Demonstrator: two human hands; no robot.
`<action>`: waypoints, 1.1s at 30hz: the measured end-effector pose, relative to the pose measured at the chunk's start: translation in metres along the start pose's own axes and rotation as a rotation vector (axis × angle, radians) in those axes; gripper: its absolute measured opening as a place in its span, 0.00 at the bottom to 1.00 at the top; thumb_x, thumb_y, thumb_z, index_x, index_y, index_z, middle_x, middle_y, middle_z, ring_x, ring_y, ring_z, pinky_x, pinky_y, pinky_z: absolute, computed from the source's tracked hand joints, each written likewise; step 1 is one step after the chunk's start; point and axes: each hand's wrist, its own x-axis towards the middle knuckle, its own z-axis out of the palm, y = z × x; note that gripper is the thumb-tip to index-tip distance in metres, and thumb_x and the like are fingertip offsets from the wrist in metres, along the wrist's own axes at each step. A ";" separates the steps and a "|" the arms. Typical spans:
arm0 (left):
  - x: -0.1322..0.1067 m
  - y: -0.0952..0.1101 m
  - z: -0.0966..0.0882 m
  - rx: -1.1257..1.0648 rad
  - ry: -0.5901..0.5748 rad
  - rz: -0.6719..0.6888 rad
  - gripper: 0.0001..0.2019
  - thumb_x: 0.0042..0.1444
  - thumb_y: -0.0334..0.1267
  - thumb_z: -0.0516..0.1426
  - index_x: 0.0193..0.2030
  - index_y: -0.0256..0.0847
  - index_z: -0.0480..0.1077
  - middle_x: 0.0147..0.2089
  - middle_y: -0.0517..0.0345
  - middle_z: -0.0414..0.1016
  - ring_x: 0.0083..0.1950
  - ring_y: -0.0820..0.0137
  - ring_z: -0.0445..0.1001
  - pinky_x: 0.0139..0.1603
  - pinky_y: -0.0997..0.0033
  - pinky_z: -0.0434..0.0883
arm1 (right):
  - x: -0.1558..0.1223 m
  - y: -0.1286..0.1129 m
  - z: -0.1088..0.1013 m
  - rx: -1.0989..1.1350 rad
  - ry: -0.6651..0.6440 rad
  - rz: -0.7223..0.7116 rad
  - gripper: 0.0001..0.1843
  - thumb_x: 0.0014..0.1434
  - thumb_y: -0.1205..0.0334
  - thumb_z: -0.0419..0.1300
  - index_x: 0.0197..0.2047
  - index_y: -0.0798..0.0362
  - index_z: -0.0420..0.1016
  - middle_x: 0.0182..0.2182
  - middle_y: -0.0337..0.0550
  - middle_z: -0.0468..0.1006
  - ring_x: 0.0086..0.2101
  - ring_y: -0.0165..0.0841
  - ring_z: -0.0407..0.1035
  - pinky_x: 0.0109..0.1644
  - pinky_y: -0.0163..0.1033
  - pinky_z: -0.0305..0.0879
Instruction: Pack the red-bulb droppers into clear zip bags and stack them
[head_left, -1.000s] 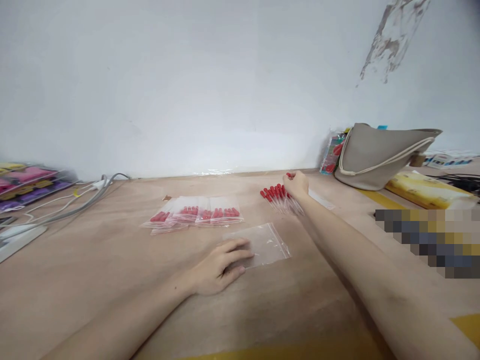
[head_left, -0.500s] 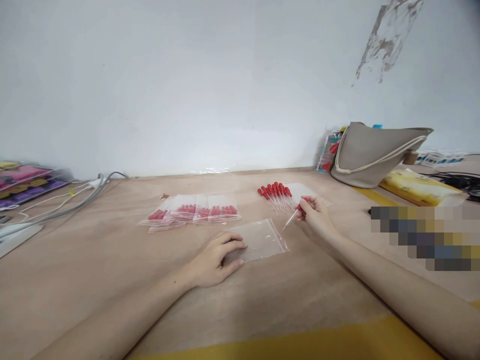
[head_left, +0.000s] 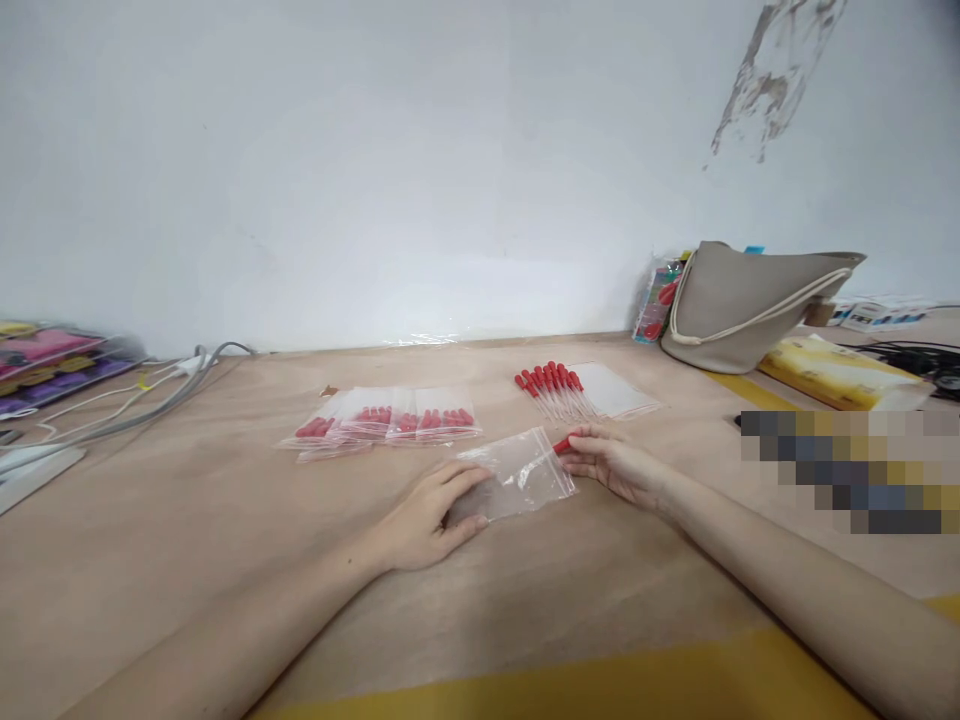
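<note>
Insertion step: my right hand (head_left: pixel 616 466) pinches the red-bulbed dropper (head_left: pixel 562 445) at the zip bag (head_left: pixel 521 482) mouth, near centre; my left hand (head_left: pixel 429 515), flat, pins the bag. Entry needs an open mouth.

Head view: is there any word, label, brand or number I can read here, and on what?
No text is readable.
Colourful packet beside the grey bag: print too blurred.
Yellow pack: print too blurred.
White boxes at far right: too small.
Pixelated patch: masked.
Clear zip bag under the left hand, dropper in the right hand: no print shows.
</note>
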 end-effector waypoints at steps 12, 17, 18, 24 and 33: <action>0.002 -0.002 -0.001 0.024 -0.065 0.061 0.20 0.60 0.40 0.51 0.60 0.46 0.58 0.59 0.53 0.62 0.60 0.63 0.59 0.59 0.56 0.59 | 0.006 -0.010 -0.017 -0.475 -0.294 -0.156 0.15 0.43 0.59 0.66 0.31 0.55 0.65 0.18 0.30 0.67 0.18 0.20 0.58 0.18 0.25 0.53; 0.002 -0.003 -0.001 0.058 -0.111 0.045 0.21 0.61 0.40 0.50 0.61 0.48 0.57 0.62 0.56 0.58 0.63 0.62 0.56 0.62 0.54 0.55 | 0.004 -0.005 -0.012 -0.301 -0.458 -0.149 0.17 0.42 0.60 0.67 0.31 0.54 0.62 0.36 0.40 0.74 0.20 0.20 0.65 0.18 0.27 0.57; 0.002 -0.003 -0.001 0.058 -0.118 0.045 0.21 0.61 0.40 0.50 0.61 0.48 0.56 0.63 0.57 0.58 0.63 0.63 0.55 0.62 0.55 0.55 | 0.004 -0.003 -0.010 -0.271 -0.502 -0.135 0.18 0.42 0.61 0.67 0.31 0.54 0.61 0.39 0.42 0.74 0.20 0.21 0.66 0.20 0.29 0.60; 0.002 -0.004 -0.001 0.041 -0.120 0.044 0.22 0.61 0.40 0.50 0.62 0.49 0.54 0.62 0.57 0.59 0.62 0.62 0.56 0.62 0.55 0.55 | 0.009 0.004 -0.006 -0.233 -0.502 -0.128 0.17 0.44 0.61 0.67 0.31 0.53 0.61 0.34 0.42 0.78 0.32 0.26 0.71 0.34 0.32 0.64; -0.001 -0.001 -0.003 -0.017 -0.070 -0.033 0.22 0.61 0.41 0.50 0.61 0.46 0.54 0.64 0.51 0.53 0.62 0.61 0.57 0.60 0.57 0.60 | 0.015 0.000 -0.013 -0.369 -0.414 -0.150 0.16 0.39 0.58 0.69 0.28 0.56 0.69 0.30 0.42 0.78 0.31 0.30 0.72 0.38 0.37 0.65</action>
